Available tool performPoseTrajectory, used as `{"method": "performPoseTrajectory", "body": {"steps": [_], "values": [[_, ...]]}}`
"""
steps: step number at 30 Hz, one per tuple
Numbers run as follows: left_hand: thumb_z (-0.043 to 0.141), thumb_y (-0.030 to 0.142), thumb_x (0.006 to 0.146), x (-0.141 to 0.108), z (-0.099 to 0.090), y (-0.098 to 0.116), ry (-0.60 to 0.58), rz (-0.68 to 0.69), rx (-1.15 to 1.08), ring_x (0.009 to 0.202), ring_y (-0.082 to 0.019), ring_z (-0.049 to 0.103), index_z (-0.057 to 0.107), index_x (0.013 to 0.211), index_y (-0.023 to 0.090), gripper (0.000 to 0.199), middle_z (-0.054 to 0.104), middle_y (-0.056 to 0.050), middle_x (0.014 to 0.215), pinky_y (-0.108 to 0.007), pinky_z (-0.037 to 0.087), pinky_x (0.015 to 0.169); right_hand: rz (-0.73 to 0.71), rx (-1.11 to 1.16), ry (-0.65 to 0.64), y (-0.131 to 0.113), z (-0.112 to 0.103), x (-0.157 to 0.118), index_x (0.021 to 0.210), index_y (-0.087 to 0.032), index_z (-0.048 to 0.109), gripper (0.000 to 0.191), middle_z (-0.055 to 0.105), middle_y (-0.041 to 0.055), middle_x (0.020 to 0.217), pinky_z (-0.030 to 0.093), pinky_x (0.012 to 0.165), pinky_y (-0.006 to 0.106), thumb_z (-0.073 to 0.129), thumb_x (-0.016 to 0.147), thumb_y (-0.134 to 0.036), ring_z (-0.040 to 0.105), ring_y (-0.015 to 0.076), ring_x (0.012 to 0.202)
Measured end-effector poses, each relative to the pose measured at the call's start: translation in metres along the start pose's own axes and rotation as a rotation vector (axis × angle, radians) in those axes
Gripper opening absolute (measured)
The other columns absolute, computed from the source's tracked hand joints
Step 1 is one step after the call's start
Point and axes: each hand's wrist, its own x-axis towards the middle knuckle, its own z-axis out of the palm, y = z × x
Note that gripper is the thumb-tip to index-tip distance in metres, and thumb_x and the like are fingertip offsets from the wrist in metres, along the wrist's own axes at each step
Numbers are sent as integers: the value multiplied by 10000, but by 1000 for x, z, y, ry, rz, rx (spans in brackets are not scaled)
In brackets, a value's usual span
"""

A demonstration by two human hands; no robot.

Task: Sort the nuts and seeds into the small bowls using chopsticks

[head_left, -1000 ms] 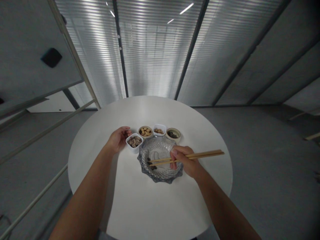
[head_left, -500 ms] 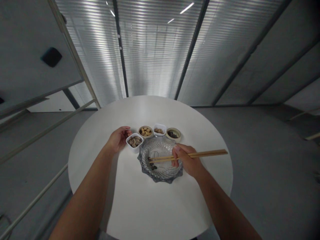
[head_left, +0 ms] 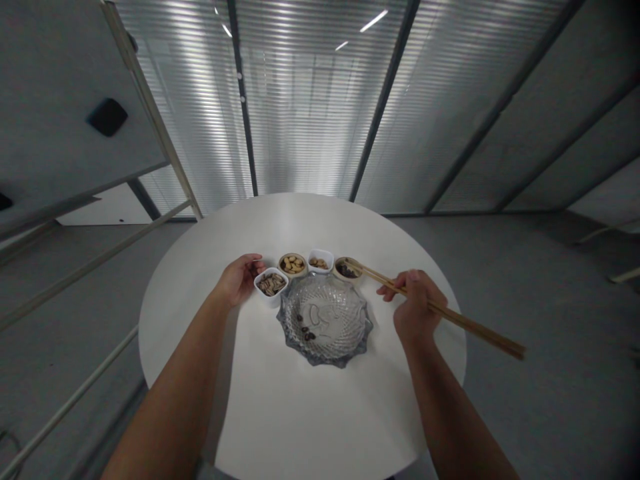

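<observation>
Currently right hand [head_left: 415, 308]: fingers clenched on chopsticks [head_left: 467, 327], tips over small bowl of dark food [head_left: 342, 261]. Left hand [head_left: 239, 280]: fingers loosely open, empty, just beside white dish of sunflower seeds [head_left: 265, 298].

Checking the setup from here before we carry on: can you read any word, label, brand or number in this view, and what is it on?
None can be read.
White square bowl: no lettering seen.
Glass dish: no lettering seen.
Chopsticks: no lettering seen.
Dark diamond-shaped patch on the grey panel: too dim to tell if it has any marking.
</observation>
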Motion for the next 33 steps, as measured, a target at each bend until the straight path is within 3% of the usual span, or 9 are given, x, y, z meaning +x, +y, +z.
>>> {"method": "performPoseTrajectory", "body": {"steps": [6, 11, 16, 24, 33], "values": [[600, 153, 763, -2, 1, 2, -10, -7, 4, 566, -151, 593, 618, 777, 123, 38, 618, -52, 661, -259, 481, 526, 45, 136, -86, -2, -1, -1, 581, -185, 529, 310, 495, -41, 438, 417, 456, 258, 478, 876, -268, 527, 120, 404], [587, 141, 769, -3, 2, 3, -6, 8, 3, 559, -150, 592, 621, 779, 124, 39, 619, -54, 653, -255, 475, 514, 289, 277, -541, 1, -1, -12, 590, -190, 531, 350, 492, -38, 417, 397, 425, 262, 476, 900, -345, 514, 134, 392], [599, 147, 763, -2, 2, 1, -13, -8, -12, 556, -146, 589, 617, 768, 123, 31, 621, -55, 657, -255, 482, 520, 336, 158, -801, -1, 3, -24, 626, -185, 537, 373, 548, -19, 459, 417, 479, 261, 459, 921, -398, 548, 135, 449], [589, 134, 761, -5, 5, 2, 7, 0, -8, 556, -149, 594, 617, 794, 122, 45, 615, -53, 648, -256, 488, 519, 352, 72, -871, -3, 9, -27, 647, -189, 507, 395, 555, -17, 483, 409, 497, 261, 433, 927, -458, 543, 132, 467], [585, 129, 759, -4, 3, 0, 8, 3, -29, 563, -149, 595, 618, 796, 120, 50, 612, -55, 650, -253, 487, 521, 363, 73, -802, -1, 10, -31, 642, -194, 497, 416, 520, -35, 454, 407, 473, 247, 409, 931, -481, 528, 129, 443]]}}
